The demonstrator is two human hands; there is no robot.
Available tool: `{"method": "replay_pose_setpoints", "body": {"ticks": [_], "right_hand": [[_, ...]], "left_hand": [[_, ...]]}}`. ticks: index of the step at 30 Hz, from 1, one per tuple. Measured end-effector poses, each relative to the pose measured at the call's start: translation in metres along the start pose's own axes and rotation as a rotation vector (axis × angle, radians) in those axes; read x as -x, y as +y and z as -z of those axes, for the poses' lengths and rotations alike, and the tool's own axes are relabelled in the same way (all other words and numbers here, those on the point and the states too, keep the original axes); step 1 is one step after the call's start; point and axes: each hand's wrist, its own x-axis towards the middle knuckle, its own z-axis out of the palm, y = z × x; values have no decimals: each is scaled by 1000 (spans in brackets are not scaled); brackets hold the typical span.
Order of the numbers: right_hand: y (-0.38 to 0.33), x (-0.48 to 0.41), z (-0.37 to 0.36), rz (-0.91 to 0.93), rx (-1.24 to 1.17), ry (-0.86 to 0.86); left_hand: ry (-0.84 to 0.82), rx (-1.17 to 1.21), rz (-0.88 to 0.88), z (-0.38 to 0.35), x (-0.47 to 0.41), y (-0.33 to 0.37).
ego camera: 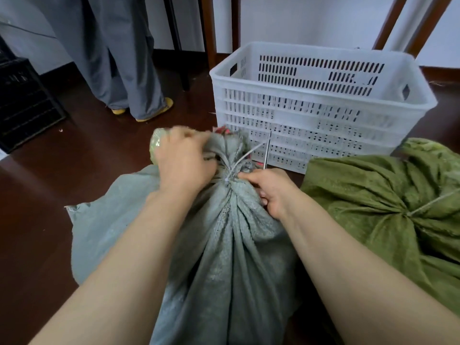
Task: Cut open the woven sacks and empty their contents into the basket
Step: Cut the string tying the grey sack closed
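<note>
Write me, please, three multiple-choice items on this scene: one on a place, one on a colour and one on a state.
1. Where does the white basket stand?
A) on the floor beyond the grey sack
B) on top of the grey sack
C) inside it

2. What colour is the sack on the right?
A) red
B) green
C) blue

3. How is the grey sack's neck?
A) cut wide open
B) cinched with string
C) sewn flat

Answers: 1 A, it rises behind the sack; 2 B, its weave is green; 3 B, the left hand grips the tied neck, the right hand holds a thin blade by it.
</note>
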Motion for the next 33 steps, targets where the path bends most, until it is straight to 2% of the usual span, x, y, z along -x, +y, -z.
{"method": "replay_pose_setpoints", "body": {"ticks": [1,2,3,5,6,10,13,16,20,25,33], "right_hand": [[-2,2,0,16,-6,9],[-3,2,0,36,-1,18],[-5,4,0,55,18,22],[-7,8,0,70,35,35],[-8,9,0,78,41,42],[-3,8,2,47,51,34],[-4,13,6,-114,-79,-82],[-5,15,14,-185,-127,-124],[1,16,17,-137,-162,-100],[3,19,20,-50,-268,-102],[7,16,15,-27,-124,-27]], "left_hand": [[63,169,-86,8,-4,8],[-25,344,-140,18,-9,15],[-231,467,-148,27,-11,23],[-697,397,-118,32,-6,32],[-797,344,-121,28,-4,30],[-702,385,-101,7,3,8],[-741,235,-46,-7,10,-2],[-721,231,-17,-15,15,-5],[-638,343,79,-17,16,-5],[-607,408,89,-19,16,-8],[-613,447,110,-16,15,-8]]}}
